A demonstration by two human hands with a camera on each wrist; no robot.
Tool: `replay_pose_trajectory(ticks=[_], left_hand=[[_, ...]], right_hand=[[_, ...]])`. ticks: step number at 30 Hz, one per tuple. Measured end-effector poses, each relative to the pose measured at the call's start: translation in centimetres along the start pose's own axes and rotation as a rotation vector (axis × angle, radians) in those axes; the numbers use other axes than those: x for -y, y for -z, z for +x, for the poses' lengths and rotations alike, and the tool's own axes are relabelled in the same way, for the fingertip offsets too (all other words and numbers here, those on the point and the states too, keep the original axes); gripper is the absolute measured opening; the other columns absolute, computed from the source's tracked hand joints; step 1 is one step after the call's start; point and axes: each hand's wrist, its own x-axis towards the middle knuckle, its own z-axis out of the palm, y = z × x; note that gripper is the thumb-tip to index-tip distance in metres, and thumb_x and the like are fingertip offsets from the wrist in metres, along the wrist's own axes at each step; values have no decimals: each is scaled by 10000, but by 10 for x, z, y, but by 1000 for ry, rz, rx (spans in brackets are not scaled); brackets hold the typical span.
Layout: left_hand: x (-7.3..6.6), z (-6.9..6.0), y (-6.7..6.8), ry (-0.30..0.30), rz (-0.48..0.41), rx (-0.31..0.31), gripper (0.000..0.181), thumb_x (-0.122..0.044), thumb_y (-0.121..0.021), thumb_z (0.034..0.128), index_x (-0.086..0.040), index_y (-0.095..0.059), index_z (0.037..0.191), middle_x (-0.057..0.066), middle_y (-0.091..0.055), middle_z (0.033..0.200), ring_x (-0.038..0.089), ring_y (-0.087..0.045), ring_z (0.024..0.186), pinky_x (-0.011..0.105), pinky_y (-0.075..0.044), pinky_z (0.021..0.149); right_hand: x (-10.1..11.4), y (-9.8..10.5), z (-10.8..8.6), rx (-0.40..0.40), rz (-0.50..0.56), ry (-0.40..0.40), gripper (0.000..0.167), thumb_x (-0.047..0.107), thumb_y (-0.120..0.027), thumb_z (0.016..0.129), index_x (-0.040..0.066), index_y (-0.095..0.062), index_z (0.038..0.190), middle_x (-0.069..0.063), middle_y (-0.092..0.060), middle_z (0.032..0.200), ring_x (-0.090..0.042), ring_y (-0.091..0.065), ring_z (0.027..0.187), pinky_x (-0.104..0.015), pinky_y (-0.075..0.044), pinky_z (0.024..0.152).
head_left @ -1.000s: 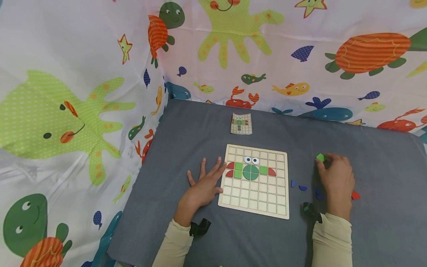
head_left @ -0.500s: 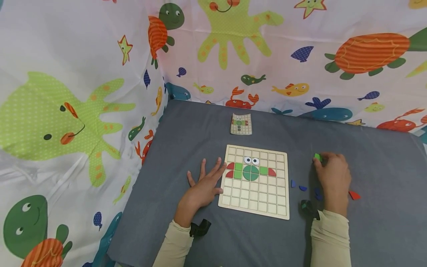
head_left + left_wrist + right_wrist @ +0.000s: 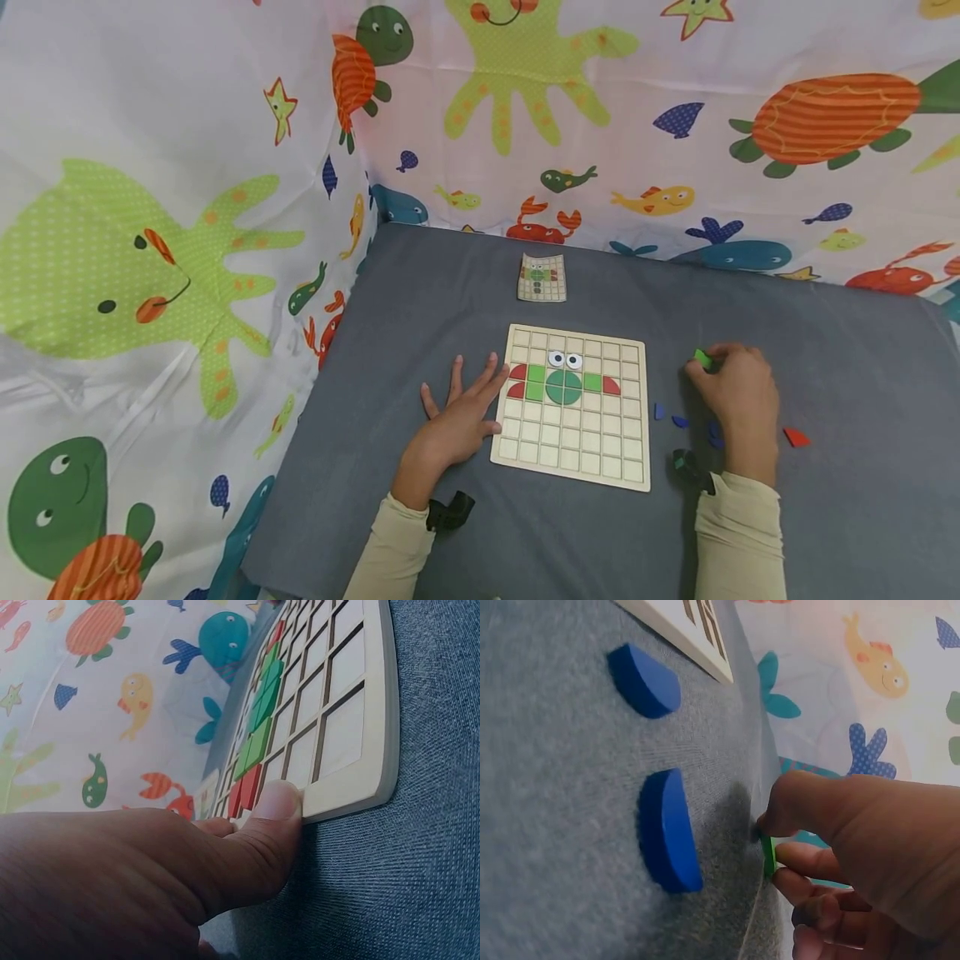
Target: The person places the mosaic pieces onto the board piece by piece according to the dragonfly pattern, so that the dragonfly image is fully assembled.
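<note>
A light wooden grid board point(image 3: 570, 450) lies on the grey cloth, bearing red, light green and dark green pieces and two eye pieces point(image 3: 565, 360). My left hand point(image 3: 453, 425) rests with spread fingers at the board's left edge; in the left wrist view its thumb point(image 3: 274, 814) touches the rim. To the right of the board, my right hand point(image 3: 738, 387) pinches a bright green square tile point(image 3: 702, 359) between thumb and fingers. The right wrist view shows this green tile point(image 3: 768, 855) nearly edge-on. Several blue half-round pieces point(image 3: 680, 422) lie between the board and the right hand.
A small card point(image 3: 542, 278) printed with a grid pattern lies behind the board. One red piece point(image 3: 797, 437) is on the cloth right of the right wrist. A printed sea-animal curtain point(image 3: 480, 183) rises along the table's back and left sides.
My right hand has moved a little to the left with the green tile pinched in it, nearer the board. The left hand and the board stay in place.
</note>
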Motion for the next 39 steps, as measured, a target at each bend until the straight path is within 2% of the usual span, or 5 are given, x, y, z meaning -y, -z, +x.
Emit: replay_pose_trajectory(ticks=[9, 23, 29, 32, 39], left_hand=[[-2, 0, 1, 8, 12, 5, 903, -215, -730, 992, -316, -198, 1714, -96, -39, 1781, 329, 204, 1615, 812, 187, 1133], [-3, 2, 2, -2, 24, 12, 909, -221, -731, 991, -323, -191, 1715, -99, -32, 1781, 326, 211, 1613, 814, 186, 1132], [-4, 2, 2, -2, 19, 13, 907, -214, -733, 990, -316, -197, 1715, -94, -38, 1781, 328, 209, 1613, 813, 192, 1129], [-3, 2, 2, 5, 21, 13, 909, -211, -735, 989, -315, -198, 1715, -88, -43, 1782, 331, 203, 1615, 818, 184, 1129], [-2, -1, 1, 8, 7, 9, 905, -211, -730, 989, -323, -199, 1714, -93, -42, 1782, 333, 210, 1613, 816, 192, 1127]], right_hand=[[3, 0, -11, -8, 32, 79, 528, 317, -687, 967, -78, -623, 1312, -311, -580, 1273, -449, -552, 1061, -641, -490, 857], [51, -5, -61, -53, 94, 228, 394, 249, -701, 977, -20, -669, 1262, -276, -574, 1305, -417, -580, 1012, -565, -513, 733], [62, -14, -77, -48, 106, 273, 376, 258, -700, 982, 20, -672, 1271, -256, -568, 1361, -450, -599, 1109, -615, -524, 770], [67, -20, -84, -47, 116, 298, 364, 265, -714, 980, 45, -672, 1267, -232, -578, 1368, -427, -631, 1048, -593, -538, 748], [77, -39, -103, -44, 130, 341, 314, 240, -722, 959, 100, -678, 1236, -178, -608, 1315, -307, -588, 790, -401, -475, 575]])
